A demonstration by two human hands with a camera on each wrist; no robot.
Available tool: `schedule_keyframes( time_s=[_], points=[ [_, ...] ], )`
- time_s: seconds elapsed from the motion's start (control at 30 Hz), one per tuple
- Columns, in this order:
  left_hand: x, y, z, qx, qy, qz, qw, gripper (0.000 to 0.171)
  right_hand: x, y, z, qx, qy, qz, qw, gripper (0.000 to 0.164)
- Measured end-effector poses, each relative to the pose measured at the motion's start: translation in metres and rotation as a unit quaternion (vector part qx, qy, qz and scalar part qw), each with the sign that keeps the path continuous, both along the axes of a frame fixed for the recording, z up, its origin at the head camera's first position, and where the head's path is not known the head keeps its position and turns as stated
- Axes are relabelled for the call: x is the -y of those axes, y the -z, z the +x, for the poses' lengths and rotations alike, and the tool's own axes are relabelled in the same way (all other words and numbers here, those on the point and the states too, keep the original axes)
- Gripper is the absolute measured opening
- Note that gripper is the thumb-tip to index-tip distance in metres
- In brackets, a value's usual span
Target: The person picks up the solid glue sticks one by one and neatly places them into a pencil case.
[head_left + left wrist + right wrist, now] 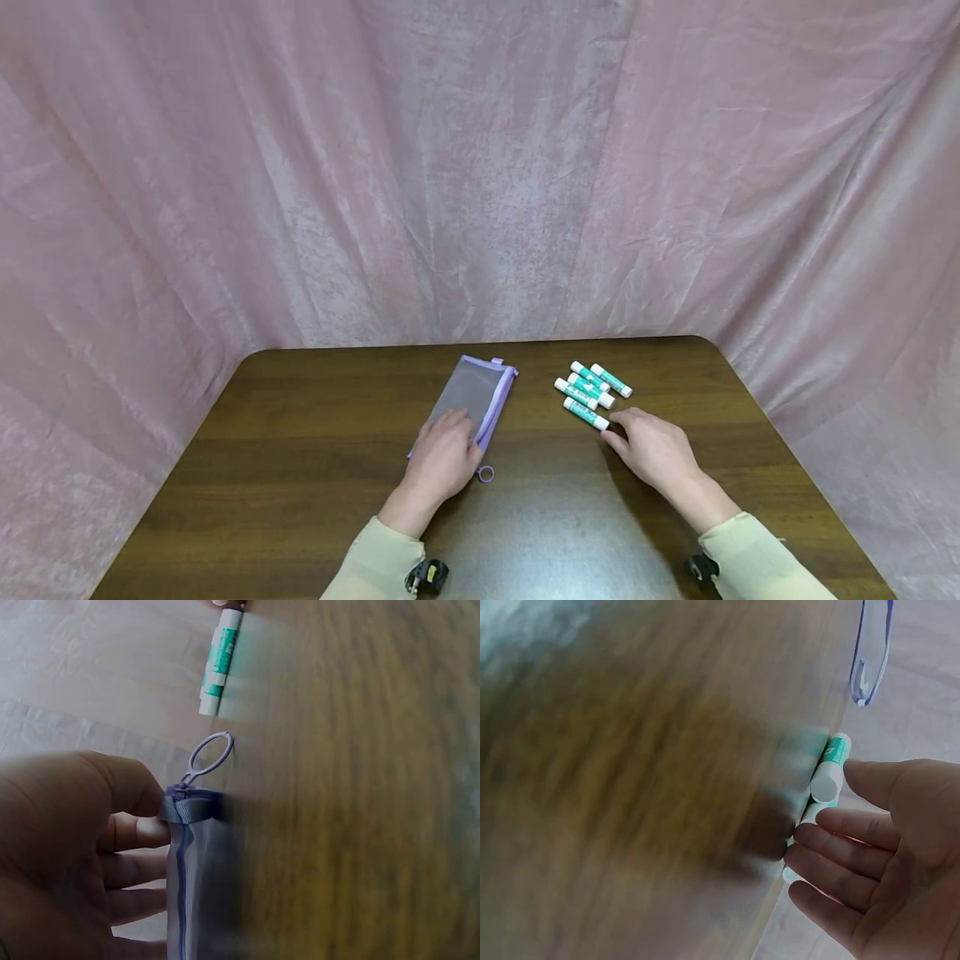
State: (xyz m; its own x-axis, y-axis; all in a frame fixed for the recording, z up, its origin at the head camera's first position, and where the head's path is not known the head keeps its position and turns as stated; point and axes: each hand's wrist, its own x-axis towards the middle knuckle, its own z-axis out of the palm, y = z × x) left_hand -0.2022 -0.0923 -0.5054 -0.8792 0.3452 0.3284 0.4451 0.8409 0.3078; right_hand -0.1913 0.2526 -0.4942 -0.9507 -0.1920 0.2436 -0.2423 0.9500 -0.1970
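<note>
A mesh zipper pouch (472, 392) with purple edging lies slanted on the table, its ring pull (486, 474) at the near end. My left hand (444, 454) rests on the pouch's near part, fingers extended over the mesh, covering some of it. To the right, several white-and-green glue sticks (585, 414) lie in a loose group. My right hand (654, 446) is at the near end of the closest stick, thumb and fingers apart. In the right wrist view the thumb is beside that glue stick (828, 780); whether it touches cannot be told. The right hand holds nothing.
The brown wooden table (300, 467) has rounded far corners. A pink curtain (480, 167) hangs behind it and along both sides. A strip of bare tabletop separates the pouch from the glue sticks.
</note>
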Motion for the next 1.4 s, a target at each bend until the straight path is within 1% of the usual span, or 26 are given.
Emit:
schedule_keyframes(
  time_s=[0.1,0.3,0.53,0.7,0.9,1.03,1.4],
  points=[
    [0.0002,0.0003,0.0001,-0.001,0.0,0.016,0.9999,0.028,0.0004,-0.0002,-0.0011,0.007,0.0,0.001,1.0,0.031],
    [0.0011,0.0014,0.0003,0.001,-0.006,0.037,0.9993,0.029,0.0004,-0.0008,-0.0042,0.014,0.0,0.001,1.0,0.029],
    [0.0016,0.0017,-0.0003,-0.006,-0.01,0.037,0.9992,0.03,0.0008,-0.0021,-0.0053,0.018,0.002,-0.003,1.0,0.026],
    [0.0018,-0.0009,-0.0007,-0.008,-0.011,0.044,0.9989,0.031,0.0018,-0.0014,-0.0073,0.009,0.006,-0.003,1.0,0.024],
    [0.0022,-0.0035,-0.0008,-0.004,-0.011,0.049,0.9987,0.031,0.0036,-0.0009,-0.0087,0.0,0.014,-0.001,1.0,0.019],
    [0.0033,-0.0026,-0.0021,0.0,-0.01,0.054,0.9985,0.032,0.0048,-0.0007,-0.0092,-0.008,0.014,0.0,1.0,0.017],
    [0.0049,-0.004,-0.003,0.003,-0.008,0.061,0.9981,0.031,0.0079,-0.0012,-0.0102,-0.012,0.024,0.004,1.0,0.017]
  ],
)
